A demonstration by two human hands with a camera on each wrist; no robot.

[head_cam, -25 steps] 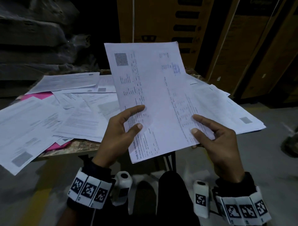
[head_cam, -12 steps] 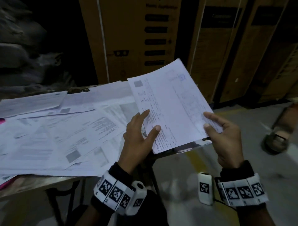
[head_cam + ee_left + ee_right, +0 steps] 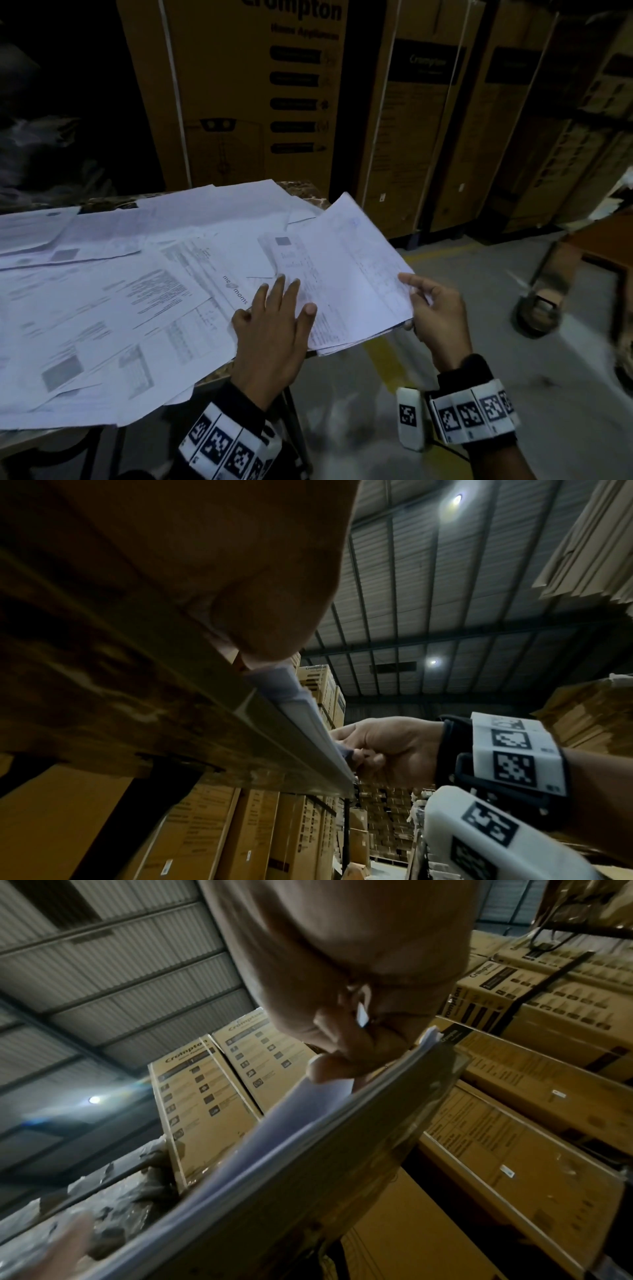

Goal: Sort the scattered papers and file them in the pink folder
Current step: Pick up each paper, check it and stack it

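A stack of white printed papers point(image 3: 346, 274) lies on the right end of the table point(image 3: 305, 190), its right part hanging past the edge. My right hand point(image 3: 411, 301) pinches the stack's right corner, thumb on top and fingers under it. My left hand point(image 3: 284, 298) rests flat on the stack's left side with straight, spread fingers. Scattered papers point(image 3: 120, 308) cover the remaining tabletop. In the right wrist view the fingers point(image 3: 329, 1066) grip the stack's edge point(image 3: 274, 1139). The left wrist view shows the stack point(image 3: 308, 712) from below the table edge. No pink folder is in view.
Tall cardboard appliance boxes point(image 3: 246, 96) stand close behind the table and along the right wall. Another person's sandalled foot point(image 3: 539, 308) is on the concrete floor to the right, beside a wooden piece point(image 3: 596, 246). A yellow line point(image 3: 387, 363) runs across the floor under the table's corner.
The stack came down from in front of me onto the table's right end. My left hand let go of it and now lies flat on it. The view swung right; the pink folder left view.
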